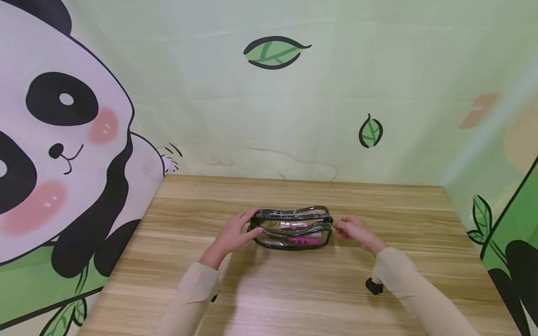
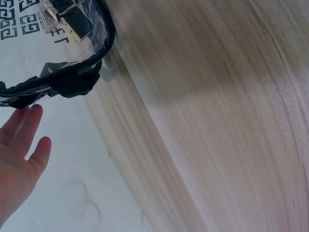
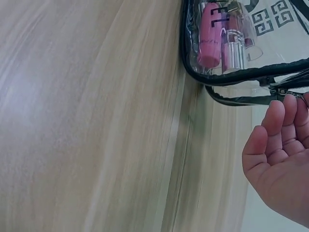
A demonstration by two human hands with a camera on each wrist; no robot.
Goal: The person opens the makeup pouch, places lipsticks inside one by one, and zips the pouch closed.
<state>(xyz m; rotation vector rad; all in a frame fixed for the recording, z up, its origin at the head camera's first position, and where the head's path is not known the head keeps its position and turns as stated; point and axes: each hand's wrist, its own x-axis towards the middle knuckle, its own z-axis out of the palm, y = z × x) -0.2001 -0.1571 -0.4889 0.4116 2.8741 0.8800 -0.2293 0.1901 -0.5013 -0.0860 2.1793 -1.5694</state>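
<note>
A clear pouch with black trim (image 1: 290, 232) stands on the table. Its top edges part in the middle, and dark lettering and a square pattern mark its side. Inside show a pink tube (image 3: 210, 38), a clear-and-silver cosmetic tube (image 3: 235, 50) and a gold-edged dark item (image 2: 72, 31). My left hand (image 1: 233, 234) holds the pouch's left end, thumb at the front and fingers behind. At the right end, my right hand (image 1: 355, 232) pinches the zipper pull (image 3: 292, 94) with its fingertips; the thumb's contact is partly hidden.
The wood-grain table (image 1: 336, 298) reaches back to a pale green wall cloth (image 1: 201, 93) printed with leaves and a panda (image 1: 84, 154). A small black device (image 1: 374, 286) hangs under the right wrist. Light-coloured sleeves cover both forearms.
</note>
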